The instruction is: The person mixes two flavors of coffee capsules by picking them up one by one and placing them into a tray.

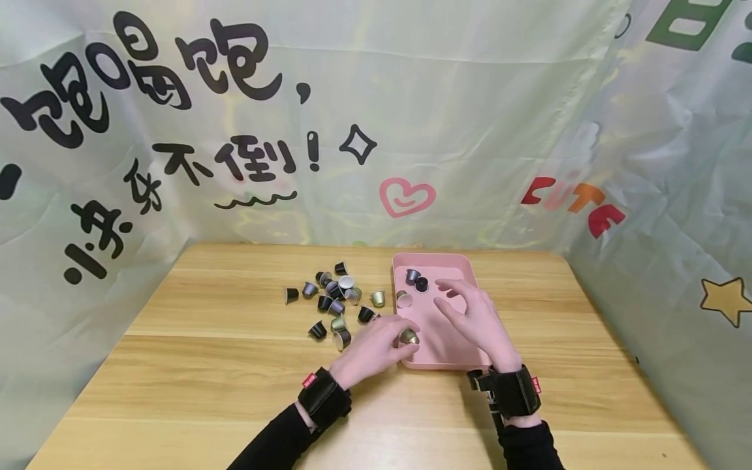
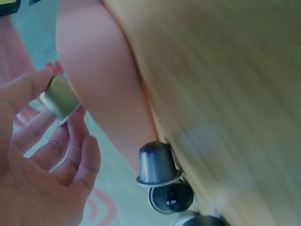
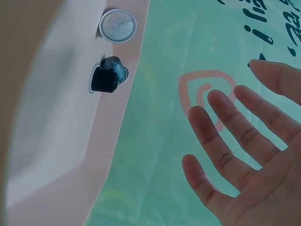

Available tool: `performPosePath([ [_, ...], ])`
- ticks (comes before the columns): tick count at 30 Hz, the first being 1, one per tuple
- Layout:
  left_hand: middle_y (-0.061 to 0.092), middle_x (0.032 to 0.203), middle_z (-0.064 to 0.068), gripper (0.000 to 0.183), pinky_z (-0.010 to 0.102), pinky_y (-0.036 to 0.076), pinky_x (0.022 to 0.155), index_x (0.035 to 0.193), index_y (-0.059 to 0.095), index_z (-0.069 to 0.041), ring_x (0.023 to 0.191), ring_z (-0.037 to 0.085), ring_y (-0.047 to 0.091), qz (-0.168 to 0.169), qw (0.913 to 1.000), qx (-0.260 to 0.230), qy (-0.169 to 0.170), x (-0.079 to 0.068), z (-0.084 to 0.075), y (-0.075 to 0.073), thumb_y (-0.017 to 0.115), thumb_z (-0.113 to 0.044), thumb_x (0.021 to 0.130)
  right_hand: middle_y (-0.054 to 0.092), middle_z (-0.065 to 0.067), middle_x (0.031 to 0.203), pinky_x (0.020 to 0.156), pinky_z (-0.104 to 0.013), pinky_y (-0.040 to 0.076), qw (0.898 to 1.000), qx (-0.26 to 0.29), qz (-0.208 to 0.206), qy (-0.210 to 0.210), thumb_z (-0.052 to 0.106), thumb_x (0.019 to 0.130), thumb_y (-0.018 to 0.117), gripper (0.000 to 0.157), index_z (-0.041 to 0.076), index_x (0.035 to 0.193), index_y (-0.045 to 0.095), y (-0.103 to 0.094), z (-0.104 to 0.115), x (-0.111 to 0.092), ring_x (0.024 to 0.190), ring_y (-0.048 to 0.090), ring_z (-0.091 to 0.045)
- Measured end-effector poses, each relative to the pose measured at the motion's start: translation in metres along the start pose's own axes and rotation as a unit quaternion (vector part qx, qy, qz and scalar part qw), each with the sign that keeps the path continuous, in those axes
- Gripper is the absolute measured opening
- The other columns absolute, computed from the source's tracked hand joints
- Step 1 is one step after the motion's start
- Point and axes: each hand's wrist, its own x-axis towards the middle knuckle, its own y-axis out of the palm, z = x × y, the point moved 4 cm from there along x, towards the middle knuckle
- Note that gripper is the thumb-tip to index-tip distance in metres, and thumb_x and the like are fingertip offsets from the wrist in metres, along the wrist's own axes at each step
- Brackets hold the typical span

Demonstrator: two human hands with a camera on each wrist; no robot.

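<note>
My left hand (image 1: 376,349) pinches a pale gold-green coffee capsule (image 2: 62,97) between thumb and fingers, over the left front edge of the pink tray (image 1: 449,356). Above the tray's right half is my right hand (image 1: 478,320), its fingers spread and slightly bent, holding nothing. Inside the tray lie a grey-blue capsule (image 1: 412,277), a black capsule (image 1: 421,284) and one with its pale lid (image 1: 404,299) showing. Just left of the tray, a light green capsule (image 1: 378,299) sits on the table.
A loose cluster of several coffee capsules, among them a black one (image 1: 318,330) and a white-lidded one (image 1: 346,282), covers the table (image 1: 205,365) left of the tray. A printed cloth (image 1: 470,130) hangs behind and at both sides.
</note>
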Motion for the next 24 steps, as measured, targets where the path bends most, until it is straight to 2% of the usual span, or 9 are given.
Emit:
performPosePath([
  [4, 0.074, 0.106, -0.003, 0.031, 0.026, 0.054, 0.089, 0.123, 0.068, -0.018, 0.096, 0.009, 0.066, 0.003, 0.9994, 0.033, 0.010, 0.005, -0.002, 0.005, 0.069, -0.031, 0.095, 0.070, -0.016, 0.124, 0.090, -0.055, 0.051, 1.000, -0.001, 0.002, 0.000, 0.020, 0.095, 0.069, 0.039, 0.007, 0.132, 0.063, 0.000, 0.001, 0.001, 0.109, 0.066, -0.036],
  [11, 0.076, 0.097, -0.008, 0.029, 0.025, 0.048, 0.087, 0.121, 0.070, -0.020, 0.092, 0.009, 0.062, 0.000, 0.9968, 0.076, 0.023, 0.009, -0.002, 0.009, 0.070, -0.030, 0.093, 0.070, -0.017, 0.123, 0.090, -0.057, 0.052, 1.000, 0.000, 0.001, -0.003, 0.019, 0.095, 0.069, 0.039, 0.007, 0.131, 0.064, -0.001, 0.001, 0.002, 0.109, 0.066, -0.037],
  [14, 0.077, 0.102, -0.006, 0.029, 0.026, 0.049, 0.088, 0.122, 0.070, -0.021, 0.096, 0.011, 0.062, 0.000, 0.9967, 0.078, 0.023, 0.008, -0.002, 0.008, 0.069, -0.029, 0.093, 0.071, -0.016, 0.123, 0.090, -0.055, 0.051, 1.000, -0.003, 0.001, -0.003, 0.020, 0.095, 0.069, 0.039, 0.007, 0.131, 0.064, -0.001, 0.002, 0.002, 0.109, 0.067, -0.037],
  [20, 0.071, 0.125, -0.001, 0.030, 0.037, 0.049, 0.104, 0.125, 0.067, -0.023, 0.116, 0.016, 0.062, -0.011, 0.9971, 0.072, 0.021, -0.002, -0.006, 0.002, 0.065, -0.031, 0.097, 0.071, -0.016, 0.123, 0.089, -0.055, 0.051, 1.000, -0.007, 0.002, -0.002, 0.019, 0.094, 0.069, 0.039, 0.007, 0.131, 0.064, 0.000, 0.001, 0.002, 0.108, 0.067, -0.036],
  [24, 0.070, 0.127, 0.001, 0.029, 0.041, 0.049, 0.106, 0.123, 0.068, -0.020, 0.119, 0.018, 0.061, -0.030, 0.9978, 0.057, 0.017, -0.011, -0.006, -0.006, 0.066, -0.030, 0.096, 0.071, -0.016, 0.123, 0.090, -0.055, 0.051, 1.000, -0.007, 0.002, -0.003, 0.020, 0.094, 0.069, 0.039, 0.007, 0.131, 0.064, 0.001, 0.000, 0.001, 0.107, 0.067, -0.035],
])
